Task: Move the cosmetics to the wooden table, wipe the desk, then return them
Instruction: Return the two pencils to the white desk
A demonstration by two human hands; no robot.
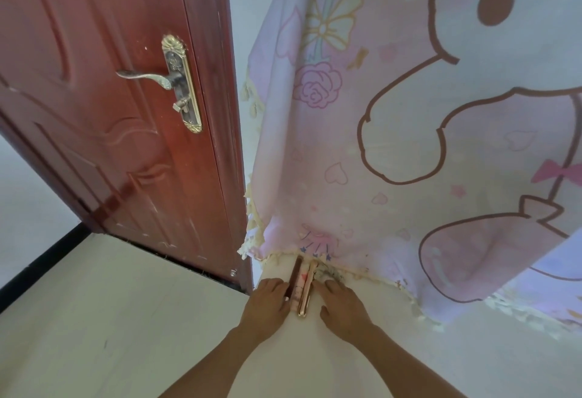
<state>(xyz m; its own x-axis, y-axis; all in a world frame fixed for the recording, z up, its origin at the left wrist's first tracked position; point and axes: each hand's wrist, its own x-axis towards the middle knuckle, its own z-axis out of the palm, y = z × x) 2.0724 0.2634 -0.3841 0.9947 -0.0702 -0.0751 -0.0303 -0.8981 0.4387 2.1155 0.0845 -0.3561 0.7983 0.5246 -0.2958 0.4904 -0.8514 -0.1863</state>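
Note:
Three slim cosmetic sticks lie side by side low in the centre: a dark red one point(295, 274), a pale pink one point(301, 284) and a shiny rose-gold tube point(306, 293). My left hand point(267, 301) presses against the bundle from the left, fingers on the dark stick. From the right, my right hand point(345, 306) closes in with its fingers on the gold tube. The sticks are clamped between both hands, over a pale white surface point(283, 350). A small patterned item point(327, 271) shows by my right fingertips; I cannot tell what it is.
A red-brown wooden door point(126, 114) with a brass lever handle point(170, 78) stands ajar on the left. A pink cartoon-print curtain point(409, 145) with a tasselled hem hangs right of it, just beyond the sticks. Cream floor tiles point(94, 319) and a black skirting line lie lower left.

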